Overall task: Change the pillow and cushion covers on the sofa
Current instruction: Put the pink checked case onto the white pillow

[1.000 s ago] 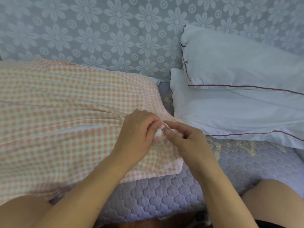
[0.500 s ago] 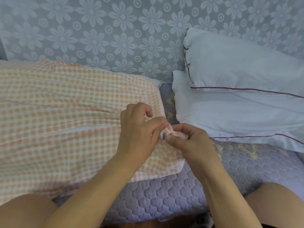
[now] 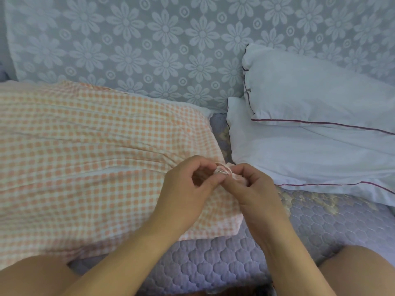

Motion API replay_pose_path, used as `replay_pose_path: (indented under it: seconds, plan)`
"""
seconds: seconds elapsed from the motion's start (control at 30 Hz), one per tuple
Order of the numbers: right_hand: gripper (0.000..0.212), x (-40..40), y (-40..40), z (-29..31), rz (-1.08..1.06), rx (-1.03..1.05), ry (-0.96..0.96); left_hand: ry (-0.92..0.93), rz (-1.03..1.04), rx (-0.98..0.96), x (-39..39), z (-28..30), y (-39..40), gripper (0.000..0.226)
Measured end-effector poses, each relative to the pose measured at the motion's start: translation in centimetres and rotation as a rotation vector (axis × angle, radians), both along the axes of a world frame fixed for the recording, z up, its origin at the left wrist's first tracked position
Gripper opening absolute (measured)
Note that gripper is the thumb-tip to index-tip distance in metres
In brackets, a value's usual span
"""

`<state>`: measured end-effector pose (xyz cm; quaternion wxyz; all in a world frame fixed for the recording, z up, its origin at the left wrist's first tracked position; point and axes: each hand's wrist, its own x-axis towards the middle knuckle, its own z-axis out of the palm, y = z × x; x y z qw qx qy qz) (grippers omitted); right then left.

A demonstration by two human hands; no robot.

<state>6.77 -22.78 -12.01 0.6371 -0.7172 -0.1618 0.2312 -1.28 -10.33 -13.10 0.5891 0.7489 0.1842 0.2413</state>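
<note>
Head view: one camera looks down at two hands working at the corner of a pillow.
Checked pillow: the orange and white checked pillow (image 3: 89,154) lies on the left side of the sofa seat (image 3: 224,257), which has a purple quilted cover.
Corner: the pillow's right corner (image 3: 224,170) is bunched up between both hands, and a small shiny bit, maybe a zip pull, shows there.
Left hand: the left hand (image 3: 188,186) has curled fingers (image 3: 213,181) that pinch the bunched corner from the left.
Right hand: the right hand (image 3: 254,189) has curled fingers too, and they pinch the same corner from the right, touching the left hand.
White pillows: two white pillows with dark red trim sit on the right; the top pillow (image 3: 310,90) leans on the back of the sofa, and the bottom pillow (image 3: 310,159) lies flat under it, just beside the checked pillow.
Back: a pale blue flower cloth (image 3: 149,50) covers the sofa back.
Legs: the person's bare knees show at the bottom corners.
</note>
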Motion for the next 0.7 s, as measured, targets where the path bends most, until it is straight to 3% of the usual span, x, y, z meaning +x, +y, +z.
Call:
replay_pose_path:
  seconds: [0.17,0.37,0.5,0.6,0.7]
  plan:
    - [0.005,-0.3,0.0,0.3,-0.002,0.009,0.000,-0.006,0.074,-0.011,0.0,0.1,0.6,0.014]
    - [0.012,-0.4,0.6,-0.3,-0.294,0.052,-0.018,0.166,-0.019,-0.162,0.2,-0.5,0.8,0.016]
    - [0.015,2.0,-0.2,-0.5,-0.576,0.119,-0.032,0.250,0.189,0.120,-0.8,-0.2,3.0,0.015]
    - [0.015,5.5,-1.6,-1.0,-0.742,0.110,-0.009,0.306,0.405,0.230,-3.1,0.2,6.8,0.013]
    - [0.027,6.7,-1.2,-2.3,-0.682,-0.188,-0.109,0.371,0.501,0.239,-6.2,0.6,8.6,0.014]
